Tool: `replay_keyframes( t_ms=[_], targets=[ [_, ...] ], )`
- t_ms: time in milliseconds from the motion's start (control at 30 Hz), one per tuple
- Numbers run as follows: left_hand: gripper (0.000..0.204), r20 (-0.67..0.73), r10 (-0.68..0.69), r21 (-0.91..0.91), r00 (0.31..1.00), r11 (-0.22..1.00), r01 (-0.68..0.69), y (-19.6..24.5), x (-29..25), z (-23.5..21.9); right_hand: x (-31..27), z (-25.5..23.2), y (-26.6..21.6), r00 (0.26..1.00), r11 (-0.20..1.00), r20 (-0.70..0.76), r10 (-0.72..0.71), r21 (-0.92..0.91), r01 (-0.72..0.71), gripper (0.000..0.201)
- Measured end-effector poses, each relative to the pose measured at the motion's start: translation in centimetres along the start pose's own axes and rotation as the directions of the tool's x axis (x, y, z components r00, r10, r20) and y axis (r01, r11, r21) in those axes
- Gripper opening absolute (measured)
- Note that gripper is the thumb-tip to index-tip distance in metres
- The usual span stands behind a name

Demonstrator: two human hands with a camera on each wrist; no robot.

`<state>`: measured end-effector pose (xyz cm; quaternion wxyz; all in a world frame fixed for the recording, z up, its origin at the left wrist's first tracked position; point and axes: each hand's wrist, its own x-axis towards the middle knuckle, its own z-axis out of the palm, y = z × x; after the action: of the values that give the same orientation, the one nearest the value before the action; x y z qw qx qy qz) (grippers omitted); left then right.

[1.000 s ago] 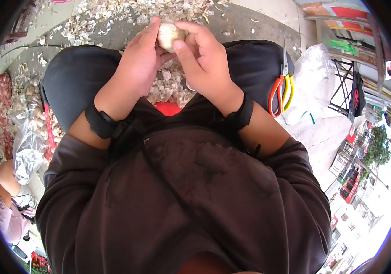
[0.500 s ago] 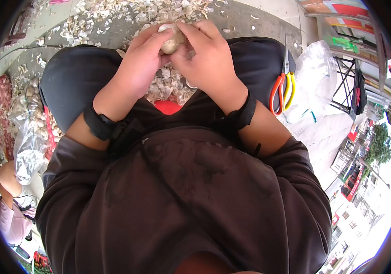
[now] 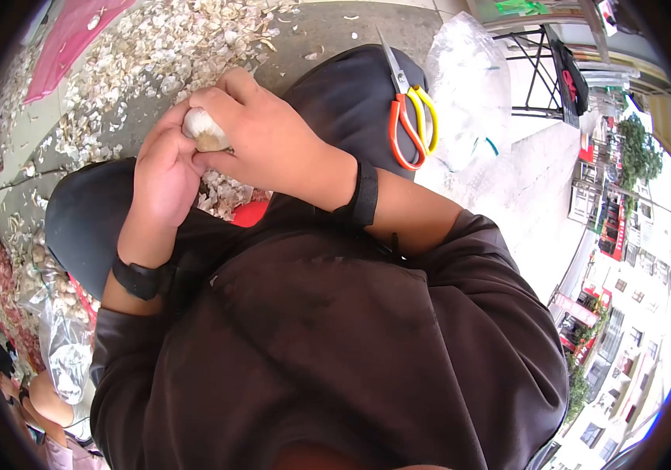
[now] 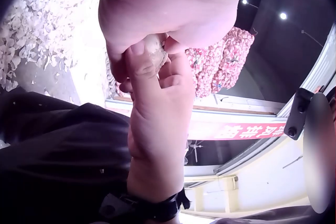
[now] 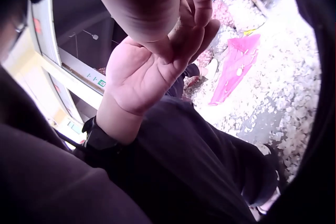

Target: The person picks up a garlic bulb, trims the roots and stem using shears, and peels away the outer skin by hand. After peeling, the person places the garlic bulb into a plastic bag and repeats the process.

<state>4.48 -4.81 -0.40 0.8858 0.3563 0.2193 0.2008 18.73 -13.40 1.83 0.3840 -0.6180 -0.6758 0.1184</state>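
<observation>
A whitish garlic bulb (image 3: 204, 130) is held between both hands in front of the knees. My left hand (image 3: 166, 171) cups it from the left side. From the right, my right hand (image 3: 266, 141) grips it, fingers curled over the top and thumb underneath. In the left wrist view, part of the bulb (image 4: 156, 49) shows beside the right thumb. The right wrist view has the fingers of both hands covering it. Scissors with one orange and one yellow handle (image 3: 404, 133) lie on the right thigh, blades pointing away.
Loose garlic skins (image 3: 159, 55) cover the floor ahead, beside a pink sheet (image 3: 77, 39). Clear plastic (image 3: 469, 94) lies to the right of the scissors. At left are a red mesh sack (image 3: 2, 290) and a plastic bag (image 3: 69, 356); another person's leg (image 3: 52, 395) shows nearby.
The head view has swung, shifting hands, legs and scissors left in the picture. The right hand now wraps over the bulb, its back turned up; earlier its thumb lay on the bulb's near side.
</observation>
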Motion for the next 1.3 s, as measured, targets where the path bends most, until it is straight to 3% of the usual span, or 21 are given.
replay_keyframes(
  t_ms=[300, 400, 433, 467, 533, 600, 633, 667, 733, 800, 933, 967, 1000, 1033, 1067, 1133, 1167, 1200, 1233, 1267, 1300],
  targets=[
    [0.027, -0.057, -0.004, 0.006, 0.998, 1.0, 0.005, -0.5, -0.6, 0.2, 0.0, -5.4, -3.0, 0.996, 0.994, -0.028, 0.084, -0.072, -0.086, 0.047],
    [0.025, -0.145, -0.011, 0.294, 0.989, 0.954, 0.054, 0.5, -1.1, 0.9, -0.3, -13.5, -1.3, 0.962, 0.973, -0.188, 0.199, -0.083, -0.217, 0.039],
    [0.025, -0.174, 0.014, 0.31, 0.985, 0.95, 0.042, 0.8, -1.2, 0.9, -1.1, -17.1, 1.4, 0.917, 0.961, -0.327, 0.228, -0.075, -0.265, 0.038],
    [0.024, -0.205, 0.038, 0.326, 0.978, 0.945, 0.032, 1.0, -1.2, 0.9, -2.2, -20.2, 3.4, 0.842, 0.949, -0.441, 0.312, 0.187, -0.254, 0.031],
    [0.024, -0.249, 0.066, 0.317, 0.966, 0.948, 0.017, 1.2, -1.3, 0.6, -5.2, -26.4, 8.1, 0.6, 0.894, -0.671, 0.437, 0.25, -0.372, 0.032],
    [0.023, -0.265, 0.072, 0.272, 0.961, 0.962, 0.003, 1.3, -1.1, 0.1, -10.5, -31.4, 14.3, 0.422, 0.619, -0.455, 0.784, 0.522, -0.587, 0.037],
    [0.023, -0.279, 0.063, 0.257, 0.958, 0.966, 0.011, 1.3, -1.2, 0.0, -12.6, -32.3, 16.3, 0.43, 0.456, -0.199, 0.881, 0.606, -0.652, 0.04],
    [0.023, -0.273, 0.068, 0.252, 0.96, 0.968, 0.003, 1.3, -1.2, 0.0, -14.3, -32.4, 17.7, 0.41, 0.272, 0.074, 0.909, 0.64, -0.719, 0.043],
    [0.022, -0.268, 0.082, 0.244, 0.96, 0.97, -0.014, 1.3, -1.3, 0.0, -16.5, -30.2, 18.1, 0.409, 0.248, 0.279, 0.869, 0.469, -0.847, 0.046],
    [0.023, -0.261, 0.083, 0.256, 0.962, 0.967, -0.014, 1.4, -1.3, -0.1, -16.7, -27.7, 18.4, 0.281, 0.092, 0.424, 0.861, 0.413, -0.906, 0.044],
    [0.024, -0.225, 0.148, 0.271, 0.963, 0.959, -0.084, 3.0, -1.4, -1.4, -19.1, -24.7, 22.2, 0.079, -0.072, 0.452, 0.888, 0.306, -0.949, 0.034],
    [0.025, -0.248, 0.189, 0.248, 0.95, 0.96, -0.126, 4.3, -2.1, -1.6, -20.4, -24.9, 22.1, 0.182, 0.026, 0.386, 0.904, 0.377, -0.926, 0.029],
    [0.025, -0.276, 0.302, 0.245, 0.912, 0.94, -0.237, 6.0, -2.9, -1.9, -24.2, -25.4, 27.8, 0.053, -0.059, 0.307, 0.95, 0.344, -0.937, 0.027],
    [0.023, -0.298, 0.399, 0.272, 0.867, 0.906, -0.324, 7.6, -3.9, -4.1, -26.5, -26.7, 29.2, 0.095, -0.024, 0.262, 0.96, 0.42, -0.907, 0.03],
    [0.023, -0.176, 0.553, 0.335, 0.814, 0.811, -0.479, 9.3, -5.3, -6.8, -23.9, -26.2, 24.0, 0.238, 0.185, 0.154, 0.959, 0.298, -0.937, 0.026],
    [0.016, -0.397, 0.718, 0.623, 0.571, 0.668, -0.407, 11.7, -9.1, -10.7, -21.2, -27.8, 23.1, 0.267, 0.265, 0.016, 0.964, -0.177, -0.948, 0.025],
    [0.012, -0.429, 0.805, 0.755, 0.41, 0.569, -0.326, 12.3, -10.6, -12.3, -24.2, -31.8, 26.9, 0.465, 0.466, -0.048, 0.884, 0.008, -0.885, 0.023],
    [0.007, -0.486, 0.802, 0.8, 0.347, 0.568, -0.194, 12.4, -12.6, -16.2, -21.2, -31.8, 23.5, 0.57, 0.488, -0.384, 0.726, -0.296, -0.821, 0.019],
    [0.006, -0.533, 0.797, 0.818, 0.284, 0.572, -0.069, 11.6, -15.4, -21.6, -16.8, -29.8, 16.9, 0.758, 0.296, -0.495, 0.425, -0.715, -0.633, 0.02],
    [0.009, -0.571, 0.768, 0.807, 0.29, 0.589, 0.029, 10.2, -18.3, -27.6, -13.2, -27.5, 11.9, 0.601, 0.486, -0.654, 0.46, -0.381, -0.787, 0.02],
    [0.015, -0.608, 0.736, 0.789, 0.296, 0.603, 0.119, 7.9, -20.8, -32.2, -12.3, -27.2, 10.3, 0.707, 0.588, -0.655, 0.268, -0.47, -0.658, 0.018]
  ],
)
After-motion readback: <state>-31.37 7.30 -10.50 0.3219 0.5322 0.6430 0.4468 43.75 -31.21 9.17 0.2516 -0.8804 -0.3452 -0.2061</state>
